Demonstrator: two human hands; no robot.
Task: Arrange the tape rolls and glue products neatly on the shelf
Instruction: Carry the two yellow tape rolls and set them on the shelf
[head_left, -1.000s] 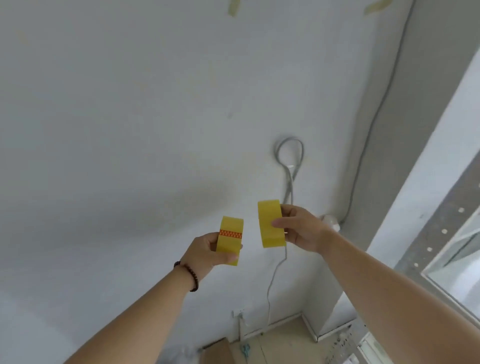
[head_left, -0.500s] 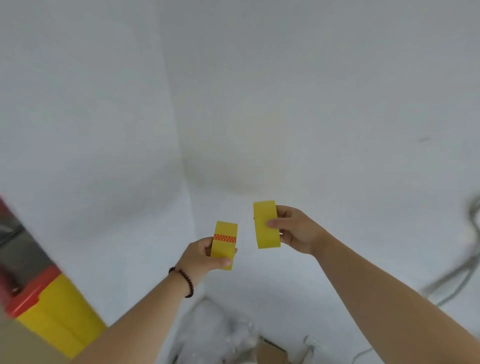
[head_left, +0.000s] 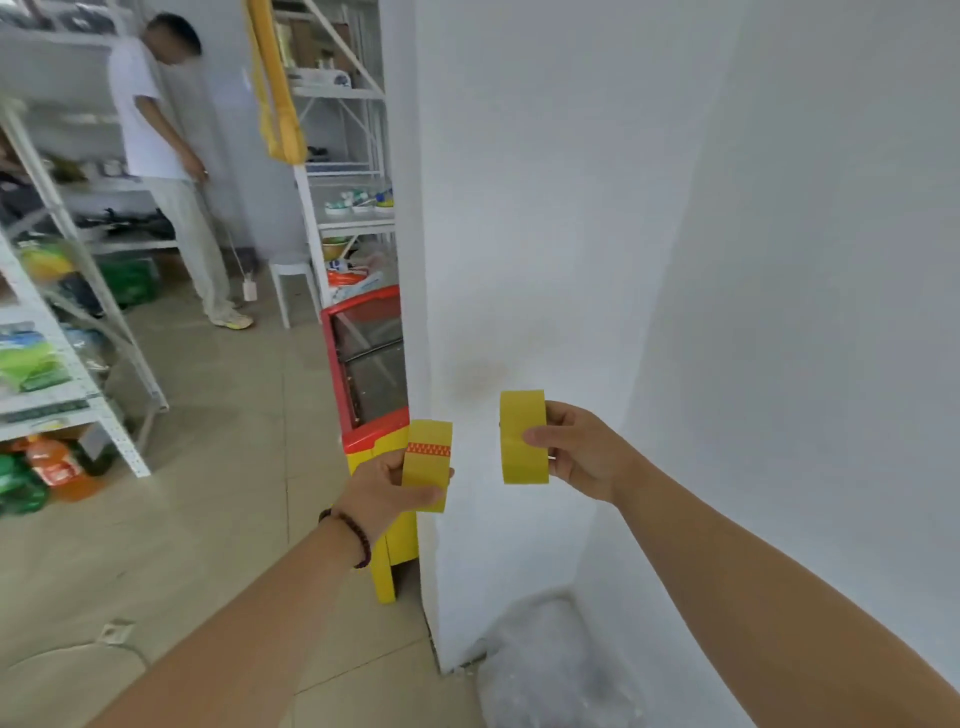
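My left hand (head_left: 382, 486) grips a yellow tape roll with a red patterned strip (head_left: 427, 464), held edge-on at chest height. My right hand (head_left: 579, 453) holds a second, plain yellow tape roll (head_left: 522, 437), also edge-on, a short gap to the right of the first. Both rolls hang in the air in front of a white wall corner (head_left: 519, 260). A white metal shelf rack (head_left: 78, 374) with green packets stands at the far left, well away from both hands.
A red and yellow cabinet (head_left: 371, 395) stands against the wall end just behind my left hand. Another person (head_left: 166, 166) stands by a back shelf rack (head_left: 343, 156). A white stool (head_left: 296, 283) and bottles (head_left: 47, 467) sit on the tiled floor. Clear plastic wrap (head_left: 545, 670) lies in the corner.
The view has swung left from the bare wall and its cable to the wall corner and the room with the shelves. Both hands keep the same grip on their rolls.
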